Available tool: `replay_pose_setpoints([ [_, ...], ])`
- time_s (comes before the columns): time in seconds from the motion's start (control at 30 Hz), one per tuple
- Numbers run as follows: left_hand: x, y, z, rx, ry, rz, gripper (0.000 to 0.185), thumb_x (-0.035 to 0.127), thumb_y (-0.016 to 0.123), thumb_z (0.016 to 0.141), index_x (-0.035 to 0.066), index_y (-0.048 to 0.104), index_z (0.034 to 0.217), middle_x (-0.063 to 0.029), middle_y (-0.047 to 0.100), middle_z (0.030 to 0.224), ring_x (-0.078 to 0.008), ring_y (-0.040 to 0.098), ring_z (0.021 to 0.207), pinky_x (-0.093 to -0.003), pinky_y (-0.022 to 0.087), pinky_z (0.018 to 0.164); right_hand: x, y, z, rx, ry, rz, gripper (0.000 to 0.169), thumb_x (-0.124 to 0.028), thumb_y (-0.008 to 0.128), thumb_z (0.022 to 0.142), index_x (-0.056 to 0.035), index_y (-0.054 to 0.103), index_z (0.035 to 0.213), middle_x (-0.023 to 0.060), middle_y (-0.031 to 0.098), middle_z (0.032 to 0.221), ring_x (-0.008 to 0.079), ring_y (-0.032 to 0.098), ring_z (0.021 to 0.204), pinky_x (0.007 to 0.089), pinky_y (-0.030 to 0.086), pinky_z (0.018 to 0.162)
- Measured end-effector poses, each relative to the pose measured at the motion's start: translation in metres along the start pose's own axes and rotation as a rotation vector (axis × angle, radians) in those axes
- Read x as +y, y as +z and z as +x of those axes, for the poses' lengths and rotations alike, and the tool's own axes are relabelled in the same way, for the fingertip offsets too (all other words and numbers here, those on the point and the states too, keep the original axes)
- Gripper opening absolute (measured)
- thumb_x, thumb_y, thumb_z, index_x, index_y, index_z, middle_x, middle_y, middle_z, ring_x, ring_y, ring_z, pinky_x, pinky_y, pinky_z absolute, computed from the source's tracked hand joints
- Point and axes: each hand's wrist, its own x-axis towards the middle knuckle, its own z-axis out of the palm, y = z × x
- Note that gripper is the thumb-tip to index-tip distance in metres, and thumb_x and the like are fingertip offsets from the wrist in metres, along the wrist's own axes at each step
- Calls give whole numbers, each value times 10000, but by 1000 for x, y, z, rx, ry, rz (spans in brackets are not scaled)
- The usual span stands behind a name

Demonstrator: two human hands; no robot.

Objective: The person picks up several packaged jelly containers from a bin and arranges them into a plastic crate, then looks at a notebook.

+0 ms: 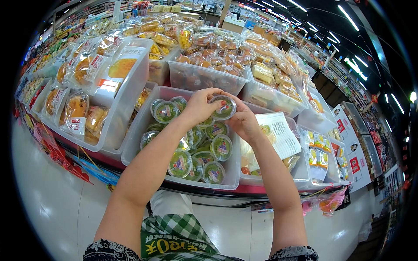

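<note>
A small round clear plastic cup with a lid and green contents (223,107) is held between my two hands, above an open translucent plastic bin (130,151). My left hand (203,106) grips its left side, with the thumb on the lid. Around the cup's right side are the fingers of my right hand (243,119). Several similar lidded cups (181,163) with green contents lie piled in the bin below, some tilted. My left forearm hides part of the pile.
At left stands a bin of bagged buns (77,106). Behind is a bin of small wrapped round cakes (209,65). To the right, a printed sheet (282,133) lies over another bin, beside small packets (316,150). Decorations hang along the display's front edge.
</note>
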Motion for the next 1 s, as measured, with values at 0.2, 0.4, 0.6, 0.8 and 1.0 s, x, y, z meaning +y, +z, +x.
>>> replay_pose_setpoints([
  [0.2, -14, 2, 6, 37, 36, -113, 260, 56, 676, 828, 1, 685, 1082, -82, 691, 864, -107, 613, 738, -262, 504, 683, 0, -7, -8, -18, -45, -120, 772, 191, 518, 640, -56, 452, 1368, 80, 561, 1261, 193, 550, 1167, 334, 457, 971],
  [0.4, -2, 1, 4, 4, -13, -150, 227, 33, 641, 874, -28, 671, 1091, -66, 696, 919, -82, 626, 784, -225, 512, 716, 14, -5, -8, 76, -238, -453, 577, 129, 628, 753, -46, 481, 1283, 53, 603, 1180, 157, 574, 1106, 291, 461, 949],
  [0.6, -4, -1, 4, 16, -4, -97, 227, 29, 619, 888, -1, 677, 1105, -61, 693, 927, -64, 599, 751, -229, 510, 666, 16, -4, -4, 202, -214, -362, 479, 87, 565, 810, -15, 462, 1266, 79, 604, 1154, 172, 593, 1064, 303, 501, 900],
  [0.8, 5, 2, 0, 35, -116, -284, 306, 18, 581, 909, 1, 584, 1215, -61, 659, 912, -75, 601, 760, -238, 537, 623, 13, -11, -5, 106, -158, -223, 497, 36, 469, 815, -9, 422, 1308, 123, 596, 1161, 217, 626, 1019, 347, 570, 814],
  [1.0, 3, 3, -1, -157, -131, -418, 521, 5, 629, 873, 46, 407, 1342, -71, 623, 801, -131, 647, 737, -269, 577, 612, 6, -4, -7, 84, -158, -112, 477, -63, 380, 836, -2, 445, 1304, 135, 596, 1176, 230, 630, 1019, 342, 574, 811],
])
